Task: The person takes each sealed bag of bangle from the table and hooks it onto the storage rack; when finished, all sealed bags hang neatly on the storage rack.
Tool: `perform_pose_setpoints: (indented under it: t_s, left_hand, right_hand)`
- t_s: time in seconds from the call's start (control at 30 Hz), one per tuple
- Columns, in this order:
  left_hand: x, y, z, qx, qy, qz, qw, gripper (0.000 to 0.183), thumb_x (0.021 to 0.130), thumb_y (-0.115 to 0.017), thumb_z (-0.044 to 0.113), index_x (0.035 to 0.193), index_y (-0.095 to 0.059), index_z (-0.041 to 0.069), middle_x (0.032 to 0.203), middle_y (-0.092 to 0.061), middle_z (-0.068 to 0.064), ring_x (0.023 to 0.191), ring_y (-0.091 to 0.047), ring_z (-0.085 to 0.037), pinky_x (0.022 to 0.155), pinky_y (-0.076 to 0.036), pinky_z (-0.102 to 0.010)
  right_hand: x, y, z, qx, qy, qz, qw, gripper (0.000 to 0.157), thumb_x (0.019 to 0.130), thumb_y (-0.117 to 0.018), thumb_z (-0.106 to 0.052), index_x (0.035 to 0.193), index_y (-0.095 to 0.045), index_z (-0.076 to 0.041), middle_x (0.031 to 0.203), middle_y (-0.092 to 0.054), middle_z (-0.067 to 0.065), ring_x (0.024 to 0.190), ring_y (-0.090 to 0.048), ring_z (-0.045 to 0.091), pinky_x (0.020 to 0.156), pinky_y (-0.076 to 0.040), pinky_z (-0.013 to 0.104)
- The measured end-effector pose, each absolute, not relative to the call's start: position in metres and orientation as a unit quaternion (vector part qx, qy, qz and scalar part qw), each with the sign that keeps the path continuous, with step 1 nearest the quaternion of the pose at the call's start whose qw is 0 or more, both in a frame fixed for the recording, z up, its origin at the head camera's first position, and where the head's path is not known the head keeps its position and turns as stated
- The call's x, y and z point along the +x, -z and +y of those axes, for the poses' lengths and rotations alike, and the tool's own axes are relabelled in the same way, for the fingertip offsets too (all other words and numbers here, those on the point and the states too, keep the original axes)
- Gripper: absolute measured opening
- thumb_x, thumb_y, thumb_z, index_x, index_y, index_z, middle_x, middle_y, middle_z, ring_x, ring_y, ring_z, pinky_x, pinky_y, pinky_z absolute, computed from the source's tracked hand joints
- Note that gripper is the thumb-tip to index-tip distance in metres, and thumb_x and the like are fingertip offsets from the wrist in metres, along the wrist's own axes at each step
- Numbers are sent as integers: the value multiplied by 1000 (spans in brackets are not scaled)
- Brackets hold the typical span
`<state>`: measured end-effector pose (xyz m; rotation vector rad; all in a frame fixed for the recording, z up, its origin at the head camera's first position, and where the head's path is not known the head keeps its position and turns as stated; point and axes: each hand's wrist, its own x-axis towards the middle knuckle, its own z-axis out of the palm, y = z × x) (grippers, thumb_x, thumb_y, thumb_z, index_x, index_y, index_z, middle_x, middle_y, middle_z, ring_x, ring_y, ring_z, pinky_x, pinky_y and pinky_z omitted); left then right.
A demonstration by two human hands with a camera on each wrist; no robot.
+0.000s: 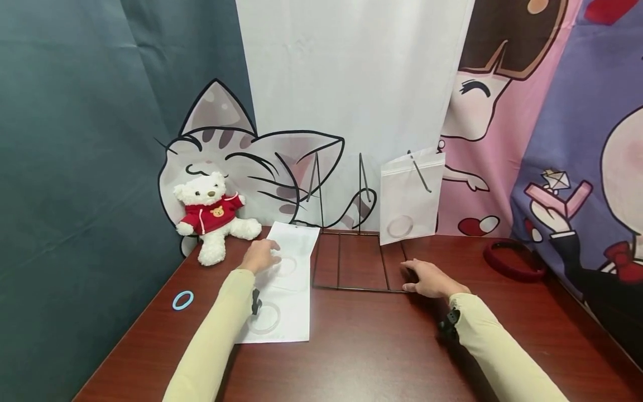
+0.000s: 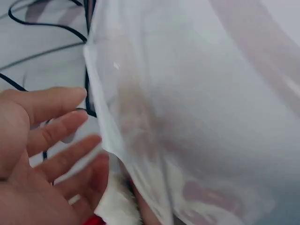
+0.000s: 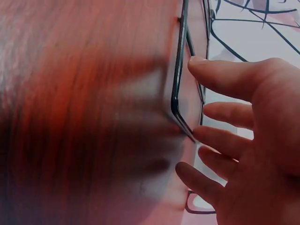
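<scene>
White translucent bags [image 1: 293, 296], overlapping, lie on the table left of centre, with faint ring shapes showing through. Beside their left edge, my left hand [image 1: 259, 255] has loosely spread fingers. The left wrist view shows its fingertips [image 2: 77, 96] right at the bag's edge [image 2: 105, 136], none curled round it. A thin black wire rack [image 1: 351, 289] stands at the table's back. From its right-hand hook hangs another white bag [image 1: 417, 206] with a ring inside. My right hand [image 1: 432, 279] is by the rack's front right corner, fingers relaxed around the wire frame [image 3: 178, 70] without gripping it.
A white teddy bear [image 1: 211, 218] in a red hoodie sits at the back left. A light blue ring [image 1: 183, 300] lies on the left of the table. At the back right is a dark red band [image 1: 512, 273]. Printed curtains [image 1: 351, 67] hang behind.
</scene>
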<state>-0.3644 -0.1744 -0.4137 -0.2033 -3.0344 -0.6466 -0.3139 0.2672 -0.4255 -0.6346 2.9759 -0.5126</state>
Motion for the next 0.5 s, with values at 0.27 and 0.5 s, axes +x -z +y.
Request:
perform_pose_setpoints:
  t_s: [0.27,0.5]
  left_hand:
    - [-369,417,-187,-5,191,-982,-15,49,88,-73,23,129,-62,-2,131,-63,-23,126,-55,-43,104,-47,-56]
    - [-374,420,-187,16,183,-983,-10,64,81,-82,31,130,-60,-3,131,-63,-25,124,-55,-48,104,-46,-57]
  right_hand:
    - [-314,425,267,-198,157,967,35,62,85,-77,-20,135,-55,10,141,-53,34,142,-33,56,115,-30,65]
    - [-315,428,267,-208,157,965,31,54,85,-77,-19,128,-61,8,138,-56,34,140,-35,58,115,-31,65]
